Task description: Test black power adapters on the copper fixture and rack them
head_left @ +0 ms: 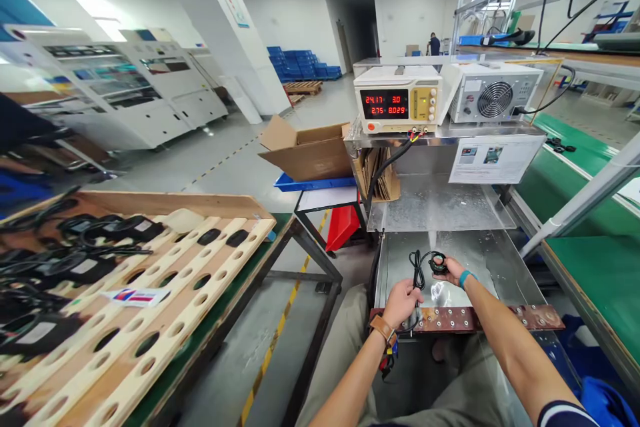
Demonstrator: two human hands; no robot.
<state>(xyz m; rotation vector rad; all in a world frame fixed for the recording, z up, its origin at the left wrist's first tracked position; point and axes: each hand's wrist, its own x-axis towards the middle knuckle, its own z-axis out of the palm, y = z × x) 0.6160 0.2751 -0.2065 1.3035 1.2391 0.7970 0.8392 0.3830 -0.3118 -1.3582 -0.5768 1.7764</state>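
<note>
Head view shows both hands over a shiny metal counter. The right hand has its fingers closed around a small round black device, held just above the metal. A thin black cable runs from it in loops to the left hand, whose fingers are curled around the cable near a brown strip with studs at the counter's near edge. The device is mostly covered by fingers, so its face cannot be made out. Behind, on a raised shelf, stands a beige power supply with red digits, and beside it a grey box with a fan. To the left a wooden rack with round holes carries black adapters, blurred and cut off by the frame. An open cardboard box sits beyond.
</note>
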